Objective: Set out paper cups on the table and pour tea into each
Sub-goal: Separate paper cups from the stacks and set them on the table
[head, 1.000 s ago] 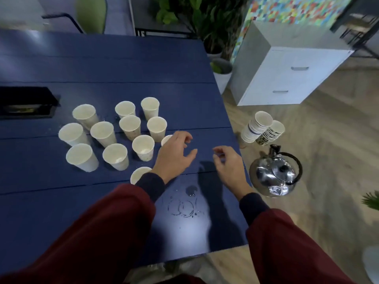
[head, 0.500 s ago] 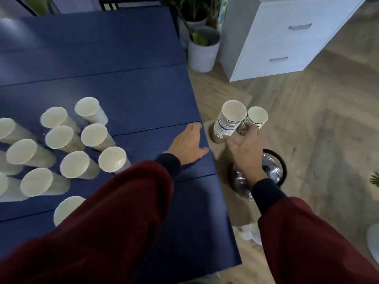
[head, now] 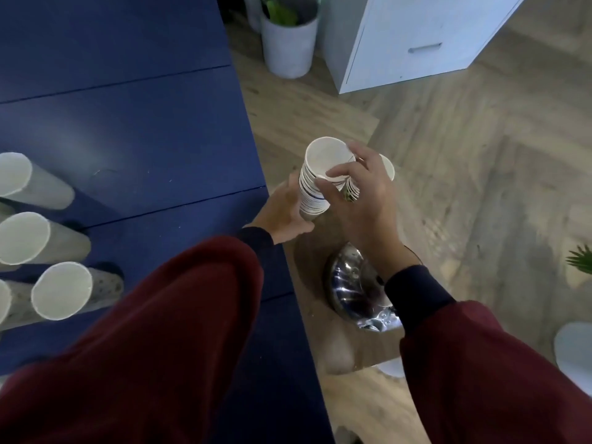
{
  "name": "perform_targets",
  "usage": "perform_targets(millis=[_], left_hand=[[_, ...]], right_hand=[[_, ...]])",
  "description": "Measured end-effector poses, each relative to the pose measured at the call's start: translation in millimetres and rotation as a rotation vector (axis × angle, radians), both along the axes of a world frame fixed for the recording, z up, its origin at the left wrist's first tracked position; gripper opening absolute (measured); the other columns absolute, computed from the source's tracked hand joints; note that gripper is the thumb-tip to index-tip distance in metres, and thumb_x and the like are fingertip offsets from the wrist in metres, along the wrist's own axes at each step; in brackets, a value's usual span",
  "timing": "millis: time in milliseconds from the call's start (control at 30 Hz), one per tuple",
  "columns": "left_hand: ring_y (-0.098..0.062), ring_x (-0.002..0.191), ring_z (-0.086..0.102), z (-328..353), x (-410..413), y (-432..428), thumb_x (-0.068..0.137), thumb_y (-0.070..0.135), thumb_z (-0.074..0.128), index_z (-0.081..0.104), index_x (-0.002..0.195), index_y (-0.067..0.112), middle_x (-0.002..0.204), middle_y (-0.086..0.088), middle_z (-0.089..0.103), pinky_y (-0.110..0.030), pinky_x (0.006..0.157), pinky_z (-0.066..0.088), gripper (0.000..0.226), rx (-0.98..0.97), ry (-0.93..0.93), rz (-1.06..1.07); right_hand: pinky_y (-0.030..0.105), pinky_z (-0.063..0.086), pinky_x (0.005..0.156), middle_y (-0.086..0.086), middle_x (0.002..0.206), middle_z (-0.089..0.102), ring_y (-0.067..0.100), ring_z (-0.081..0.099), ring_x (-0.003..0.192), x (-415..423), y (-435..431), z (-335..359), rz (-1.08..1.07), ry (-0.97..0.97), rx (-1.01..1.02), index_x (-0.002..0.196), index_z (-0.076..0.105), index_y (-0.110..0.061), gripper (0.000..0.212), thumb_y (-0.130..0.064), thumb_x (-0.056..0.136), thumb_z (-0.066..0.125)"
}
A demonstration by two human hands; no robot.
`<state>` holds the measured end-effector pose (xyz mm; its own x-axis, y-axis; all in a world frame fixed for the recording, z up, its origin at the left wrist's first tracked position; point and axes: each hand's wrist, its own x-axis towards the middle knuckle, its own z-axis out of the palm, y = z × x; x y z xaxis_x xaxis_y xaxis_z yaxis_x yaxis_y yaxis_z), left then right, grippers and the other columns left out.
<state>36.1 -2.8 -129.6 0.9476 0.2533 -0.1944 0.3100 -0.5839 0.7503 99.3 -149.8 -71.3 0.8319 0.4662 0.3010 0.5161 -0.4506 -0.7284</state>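
Pinching the stack (head: 310, 191) with your right hand (head: 362, 203), left hand (head: 283, 213) gripping it, you may lift several at once or topple the spare stack (head: 388, 167) at 3 o'clock.

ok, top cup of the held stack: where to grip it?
Best by its rim, the only part of the top cup clear of the stack; its wall is nested inside. Come from above and the right: the left hand wraps the stack's lower left side, and the right hand pinches at that rim.
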Motion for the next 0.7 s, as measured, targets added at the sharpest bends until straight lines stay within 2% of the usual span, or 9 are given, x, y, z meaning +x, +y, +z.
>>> perform_targets(millis=[133,233,433,533,600,700], left_hand=[[-0.017,0.107,0.059,-5.6,4.6,-2.6,0.065,0.018,0.085,0.051,0.129,0.016,0.119,0.001,0.062,-0.039,0.09,0.053,0.072,0.013,-0.049,0.055],[-0.013,0.1,0.063,-4.2,6.1,-2.1,0.067,0.023,0.087,0.057,0.122,0.021,0.112,0.006,0.068,-0.04,0.086,0.054,0.063,0.013,-0.083,0.076],[-0.006,0.087,0.065,29.3,-9.1,-6.9,0.063,0.036,0.083,0.062,0.111,0.025,0.098,0.01,0.07,-0.039,0.076,0.057,0.054,-0.062,-0.143,0.122],[-0.005,0.09,0.064,59.0,-25.4,-9.6,0.062,0.035,0.082,0.061,0.111,0.02,0.1,0.01,0.067,-0.037,0.077,0.057,0.055,-0.123,-0.178,0.185],[-0.003,0.094,0.063,80.9,-45.6,-9.0,0.062,0.036,0.084,0.058,0.114,0.021,0.105,0.011,0.065,-0.033,0.079,0.058,0.059,-0.178,-0.191,0.228],[-0.002,0.091,0.065,110.5,-85.5,-3.8,0.069,0.029,0.087,0.052,0.108,0.02,0.103,0.009,0.066,-0.024,0.074,0.057,0.054,-0.29,-0.185,0.255]], right_hand=[[0.033,0.05,0.092,0.01,0.138,0.057,0.02,0.057,0.122,1.2,-6.4,-2.0,0.013,0.024,0.001,0.084,0.072,-0.006,0.02,-0.026,0.086,0.077],[0.046,0.054,0.091,0.007,0.14,0.056,0.016,0.056,0.125,1.5,-11.2,-2.8,0.003,0.062,0.03,0.082,0.071,-0.009,0.018,-0.025,0.086,0.079],[0.046,0.057,0.087,0.004,0.136,0.062,0.006,0.06,0.118,2.9,-9.1,27.4,-0.01,0.106,0.155,0.087,0.064,-0.023,0.018,-0.034,0.086,0.077],[0.041,0.059,0.083,-0.003,0.115,0.068,0.012,0.065,0.106,3.2,-2.5,61.7,-0.006,0.089,0.221,0.1,0.065,-0.018,0.022,-0.035,0.089,0.074],[0.038,0.058,0.083,-0.008,0.107,0.071,0.01,0.068,0.098,-0.7,5.6,89.0,-0.015,0.116,0.27,0.097,0.067,-0.014,0.023,-0.035,0.091,0.073],[0.045,0.058,0.083,-0.004,0.089,0.075,0.016,0.071,0.086,-11.9,22.0,120.0,0.023,0.222,0.262,0.09,0.069,-0.02,0.023,-0.043,0.089,0.073]])
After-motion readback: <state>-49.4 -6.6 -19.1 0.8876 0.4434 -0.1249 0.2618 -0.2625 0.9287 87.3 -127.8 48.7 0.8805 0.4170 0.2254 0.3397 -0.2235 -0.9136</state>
